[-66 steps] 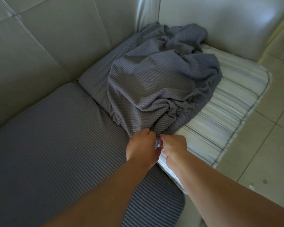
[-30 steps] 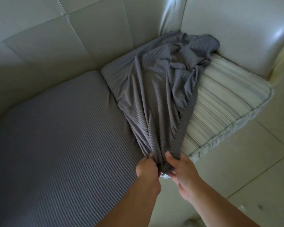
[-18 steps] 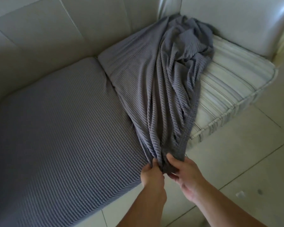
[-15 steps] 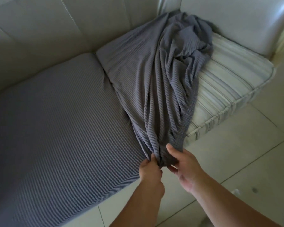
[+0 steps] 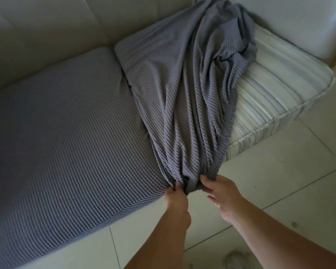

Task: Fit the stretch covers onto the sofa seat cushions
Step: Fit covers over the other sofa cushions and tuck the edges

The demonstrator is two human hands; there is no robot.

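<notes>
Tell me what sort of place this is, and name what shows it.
Most likely a living room at home: a pale leather-look sofa with seat cushions, one in a grey stretch cover, one still striped, and a light tiled floor.

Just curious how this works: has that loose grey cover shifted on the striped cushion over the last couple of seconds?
Yes. The grey cover, earlier bunched on the striped cushion, is now drawn out past its front edge, toward the person, gripped by both hands.
</notes>
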